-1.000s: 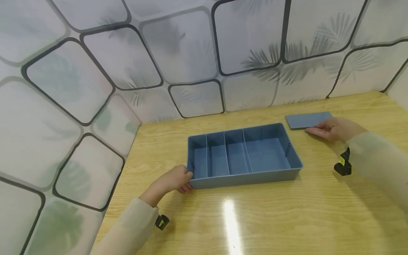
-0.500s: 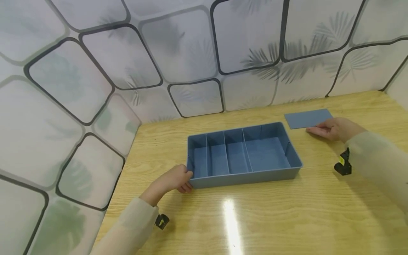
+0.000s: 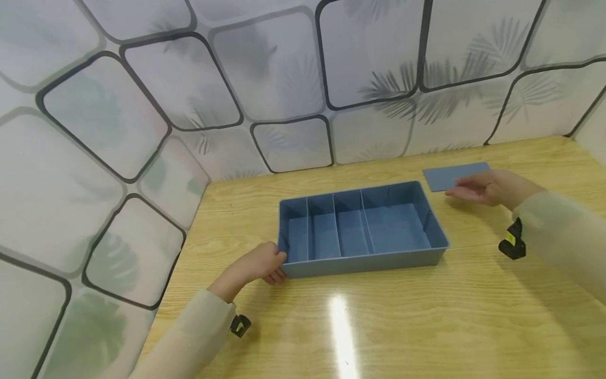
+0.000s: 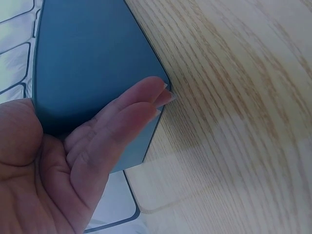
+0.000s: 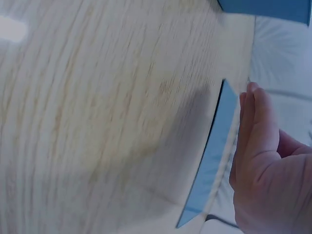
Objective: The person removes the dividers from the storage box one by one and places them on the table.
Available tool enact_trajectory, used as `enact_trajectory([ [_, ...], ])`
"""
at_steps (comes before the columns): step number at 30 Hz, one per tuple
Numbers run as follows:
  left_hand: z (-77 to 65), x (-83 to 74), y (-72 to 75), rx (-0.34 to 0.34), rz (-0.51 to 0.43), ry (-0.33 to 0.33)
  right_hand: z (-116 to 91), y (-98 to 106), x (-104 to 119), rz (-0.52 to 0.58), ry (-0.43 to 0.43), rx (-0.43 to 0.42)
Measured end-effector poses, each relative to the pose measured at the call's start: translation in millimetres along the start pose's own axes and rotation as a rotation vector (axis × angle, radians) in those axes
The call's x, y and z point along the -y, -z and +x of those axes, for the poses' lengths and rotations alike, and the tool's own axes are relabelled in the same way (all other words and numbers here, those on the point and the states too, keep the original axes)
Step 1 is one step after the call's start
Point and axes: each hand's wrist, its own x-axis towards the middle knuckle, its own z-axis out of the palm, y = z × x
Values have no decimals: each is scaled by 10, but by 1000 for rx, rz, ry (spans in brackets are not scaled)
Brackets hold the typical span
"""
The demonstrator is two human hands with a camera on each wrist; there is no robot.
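Note:
A blue tray with several compartments, the divider tray [image 3: 364, 261], sits on the wooden table in the head view. My left hand [image 3: 258, 263] grips its near left corner, thumb over the rim and fingers along the outer wall. The left wrist view shows those fingertips low on the tray's side [image 4: 92, 53], near the tabletop. To the right of the tray lies a flat blue panel [image 3: 442, 178]. My right hand [image 3: 497, 188] hovers at its near right edge with straight fingers and holds nothing. From the right wrist, the panel [image 5: 209, 156] appears flat on the wood, apart from the hand.
Behind the table [image 3: 402, 310] stands a patterned wall [image 3: 293, 68], and it continues along the left side. The panel lies close to the table's back edge. A bright light reflection [image 3: 343, 331] falls on the wood in front of the tray.
The right hand has let go of the panel, which it held slightly raised at its near edge and which now lies flat. That hand shifted slightly left and up. The left hand stayed put.

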Motion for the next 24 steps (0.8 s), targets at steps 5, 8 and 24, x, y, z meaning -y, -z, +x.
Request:
enact_trajectory([
  [5, -12, -5, 5, -3, 0, 7, -84, -161, -44, -114, 34, -13],
  [8, -22, -17, 1, 0, 7, 10, -138, -228, -51, -260, 68, -22],
  [24, -30, -52, -6, 7, 21, 16, -493, -568, -40, -917, 206, -13],
])
